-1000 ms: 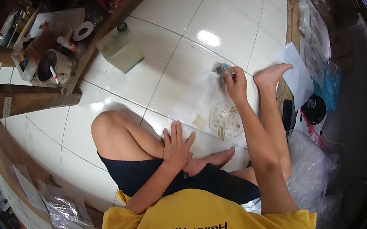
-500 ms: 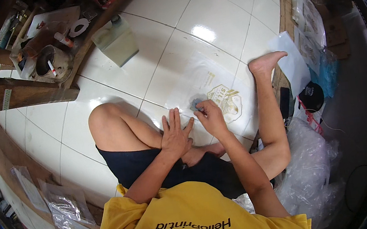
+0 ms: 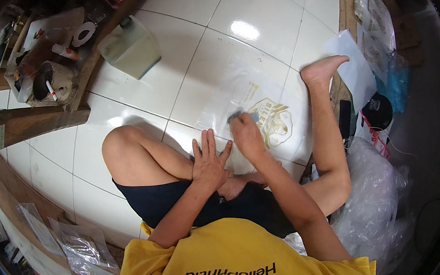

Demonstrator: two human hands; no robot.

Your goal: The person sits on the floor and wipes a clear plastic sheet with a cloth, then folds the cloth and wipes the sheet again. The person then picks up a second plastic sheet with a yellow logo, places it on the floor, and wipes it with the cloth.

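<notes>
On the floor at the knee's three o'clock lies the clear printed bag [image 3: 258, 113] — right hand [image 3: 247, 134], fingers closed on a small dark pad [image 3: 240, 115], should press evenly while the left hand [image 3: 209, 163], fingers spread flat, pins its near edge.

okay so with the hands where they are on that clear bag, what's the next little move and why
Probably draw the right hand with its small dark piece across the clear printed bag, since the left hand lies flat beside the bag's near edge on the tile.
</notes>
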